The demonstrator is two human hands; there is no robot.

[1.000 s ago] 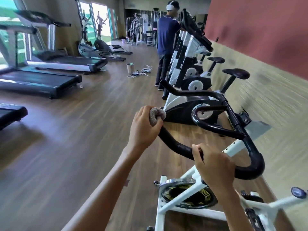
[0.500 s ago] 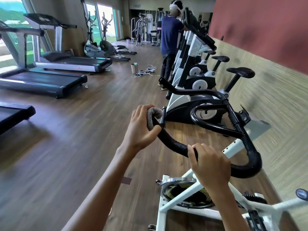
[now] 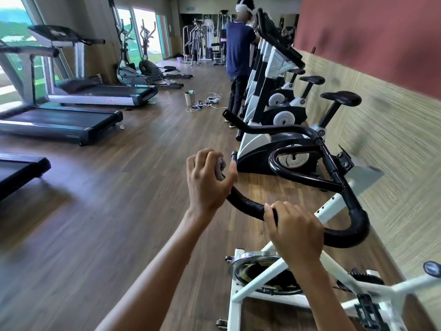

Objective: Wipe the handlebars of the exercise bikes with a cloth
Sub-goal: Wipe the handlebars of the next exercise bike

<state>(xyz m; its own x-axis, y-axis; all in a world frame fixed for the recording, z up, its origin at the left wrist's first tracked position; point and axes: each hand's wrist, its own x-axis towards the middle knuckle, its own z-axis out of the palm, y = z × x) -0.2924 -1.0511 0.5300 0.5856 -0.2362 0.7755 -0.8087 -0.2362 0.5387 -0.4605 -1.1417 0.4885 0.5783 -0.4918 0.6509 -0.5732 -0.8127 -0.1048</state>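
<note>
So your left hand (image 3: 207,180) is curled round the grey cloth (image 3: 220,167) at the near tip of the bar (image 3: 248,206), pretty much dead centre of the frame; fingers over the top, thumb round the side, cloth bunched between palm and grip with only a bit of it peeking out; I reckon that full wrap is the point, since it lets the cloth touch the tube all the way round instead of one face. Your right hand (image 3: 296,232), lower centre-right, is closed bare on the same bar a bit further along, no cloth in it; looks like a brace to me, so the white bike (image 3: 253,275) doesn't twist or rock while the other hand rubs. The two hands are near each other but apart, with a short stretch of black grip showing between them; that's probably the next bit to run the cloth along. Judging by where things sit, you're on the near horn only; the big bend at the right edge, the inner loop and the far horn up at centre all look like they need a pass, though I can't tell what's clean. Watch the cloth doesn't slip off the tip, it's right at the end. Further up the row, upper right, a person (image 3: 238,56) stands at the other bikes (image 3: 281,115); treadmills (image 3: 71,123) sit well apart on the left.
</note>
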